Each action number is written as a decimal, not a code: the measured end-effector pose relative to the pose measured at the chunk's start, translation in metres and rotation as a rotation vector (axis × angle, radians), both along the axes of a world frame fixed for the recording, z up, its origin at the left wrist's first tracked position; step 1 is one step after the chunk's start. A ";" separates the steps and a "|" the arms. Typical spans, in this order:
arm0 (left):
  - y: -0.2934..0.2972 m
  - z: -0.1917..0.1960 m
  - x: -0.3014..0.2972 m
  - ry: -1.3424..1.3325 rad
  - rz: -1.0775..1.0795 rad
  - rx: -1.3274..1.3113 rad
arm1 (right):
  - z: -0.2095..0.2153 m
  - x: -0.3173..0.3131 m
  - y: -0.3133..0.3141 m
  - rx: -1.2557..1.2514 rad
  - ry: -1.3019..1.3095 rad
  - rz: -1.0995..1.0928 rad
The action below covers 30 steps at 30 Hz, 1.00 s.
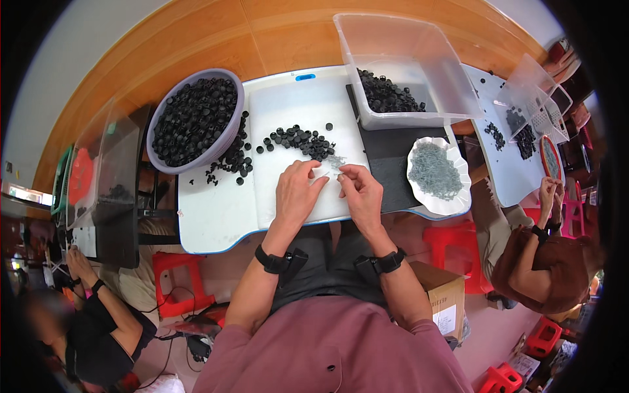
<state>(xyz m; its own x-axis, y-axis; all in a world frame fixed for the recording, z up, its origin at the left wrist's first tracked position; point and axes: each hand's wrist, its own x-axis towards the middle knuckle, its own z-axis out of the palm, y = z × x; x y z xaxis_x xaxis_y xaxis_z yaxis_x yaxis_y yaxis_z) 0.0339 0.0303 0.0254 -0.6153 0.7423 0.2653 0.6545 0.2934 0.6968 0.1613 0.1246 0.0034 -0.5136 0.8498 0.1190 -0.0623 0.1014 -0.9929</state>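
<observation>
White plastic covers the bench point(216, 216), a pale tray-like top with a blue edge, standing on a warm orange wooden floor point(196, 39). All places here are told from the white board point(295, 111) lying in the middle of the bench. At the board's near edge the left hand point(296, 190) and right hand point(360, 193) meet, fingertips pinched together on something thin and small; what it is cannot be told, though a few thin grey pins point(335, 160) lie just beyond the fingers. On the board, beyond the hands, sits a loose string of black caps point(298, 139). Left of the board a grey bowl point(157, 154) holds many more black caps, some spilled beside it. Behind the board to the right stands a clear bin point(452, 92) with caps in one corner, on a dark mat point(386, 154). Right of the board a white scalloped plate point(462, 190) carries grey pins. Red stools point(173, 265) stand under the bench.
</observation>
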 end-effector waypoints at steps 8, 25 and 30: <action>-0.030 -0.005 -0.027 0.021 0.050 -0.084 | -0.002 -0.001 -0.003 -0.018 0.018 0.033; -0.020 -0.023 -0.008 -0.189 0.025 0.194 | 0.002 -0.028 -0.003 0.161 -0.089 0.108; -0.020 -0.025 -0.010 -0.220 0.005 0.218 | 0.005 -0.028 -0.003 0.196 -0.120 0.103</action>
